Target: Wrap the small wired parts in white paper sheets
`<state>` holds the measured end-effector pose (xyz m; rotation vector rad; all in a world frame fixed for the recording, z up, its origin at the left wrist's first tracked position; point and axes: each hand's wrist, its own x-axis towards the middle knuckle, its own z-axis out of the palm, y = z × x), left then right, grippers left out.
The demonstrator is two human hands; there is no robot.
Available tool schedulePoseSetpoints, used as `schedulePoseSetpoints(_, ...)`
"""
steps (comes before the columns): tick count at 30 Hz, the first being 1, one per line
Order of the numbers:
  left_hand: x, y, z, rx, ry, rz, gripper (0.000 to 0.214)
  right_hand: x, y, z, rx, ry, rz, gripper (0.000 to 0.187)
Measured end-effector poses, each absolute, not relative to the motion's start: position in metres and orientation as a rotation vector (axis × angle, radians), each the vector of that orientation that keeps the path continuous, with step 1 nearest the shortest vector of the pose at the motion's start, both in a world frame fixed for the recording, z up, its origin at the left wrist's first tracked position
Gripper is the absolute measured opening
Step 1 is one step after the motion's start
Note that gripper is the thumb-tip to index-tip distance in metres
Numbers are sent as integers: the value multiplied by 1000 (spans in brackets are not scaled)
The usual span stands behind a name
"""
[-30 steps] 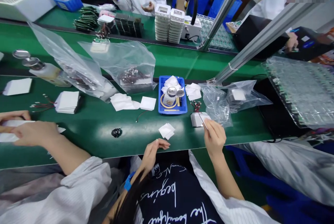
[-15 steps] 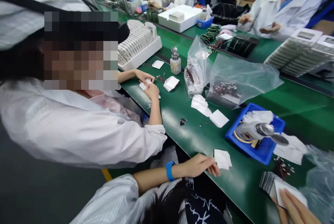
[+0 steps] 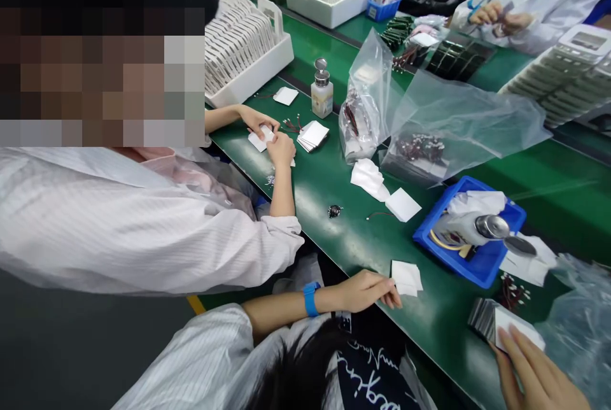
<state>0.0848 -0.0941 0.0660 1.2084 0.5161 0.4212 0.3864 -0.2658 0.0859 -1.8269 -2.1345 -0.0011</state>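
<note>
My left hand [image 3: 368, 290], with a blue band [image 3: 312, 298] on its wrist, rests at the table's near edge. Its fingers are loosely bent and not closed on anything. The fingertips lie beside or on the corner of a small pile of white square sheets [image 3: 407, 278]. At the lower right, my right hand [image 3: 539, 365] has its fingers on the white face of a stack of thin square pieces [image 3: 483, 319], thumb on the near side. The stack's edges look dark and grey. Just behind it lies a bunch of dark red wires with white ends [image 3: 513, 292].
A blue tray [image 3: 451, 263] holds a pump bottle [image 3: 458, 230] and tissue. Clear bags [image 3: 468, 123] with wires stand behind. A white rack [image 3: 248, 47] is at the back left. Close on my left, a co-worker's hands [image 3: 270, 136] handle white pieces. Another co-worker [image 3: 506, 18] sits opposite.
The view has shifted a little, with the co-worker at left looming larger. My left hand stays by the white sheets and my right on the stack. The co-worker opposite has brought both hands together.
</note>
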Motion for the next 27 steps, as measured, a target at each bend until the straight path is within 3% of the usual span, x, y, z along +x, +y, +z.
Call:
schedulePoseSetpoints(2,83,-96,67,1222,533,436,67,373,-260,95,-2030,-2040,-340,70)
schedulePoseSetpoints(4,80,-99,66,1204,556,428,63,361,-255,104,-2036,-2053,-476,67)
schedulePoseSetpoints(10,78,-99,59,1207,578,386,54,361,-250,117,-2174,-1995,-542,36)
schedulePoseSetpoints(19,83,-95,66,1245,604,356,49,372,-233,132,-2112,-1744,-651,37)
schedulePoseSetpoints(23,88,-93,77,1115,551,239,42,334,-222,150,-1860,-1537,-549,42)
schedulePoseSetpoints(27,88,-90,88,745,422,122,53,287,-196,161,-1337,-1815,43,30)
